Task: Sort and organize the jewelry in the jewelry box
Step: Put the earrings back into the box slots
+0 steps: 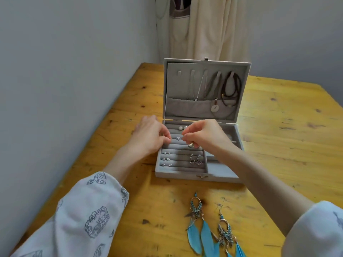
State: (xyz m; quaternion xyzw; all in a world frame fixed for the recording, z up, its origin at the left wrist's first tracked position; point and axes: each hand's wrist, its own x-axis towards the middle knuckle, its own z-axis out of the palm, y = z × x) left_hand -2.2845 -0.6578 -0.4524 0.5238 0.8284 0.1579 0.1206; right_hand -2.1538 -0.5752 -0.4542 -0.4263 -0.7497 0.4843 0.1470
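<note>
Open grey velvet jewelry box (pixel 182 176) with padded ring rolls on knotty wooden table (pixel 278 130), left hand (pixel 148 135) and right hand (pixel 205 135) fingertips pinched together over a small silver ring (pixel 178 138), whether gripping it unclear, turquoise feather earrings (pixel 209 227) lying nearby

Two bare hands are seen, the left hand (pixel 148 135) and the right hand (pixel 204 136), with forearms uncovered to near the elbow. No rings or bracelets are seen on them. The left sleeve (pixel 78 216) is made of pale, whitish cloth printed with grey outlined patterns and is pushed up. The right sleeve (pixel 315 230) is of the same pale cloth, with a faint grey mark at its edge.
</note>
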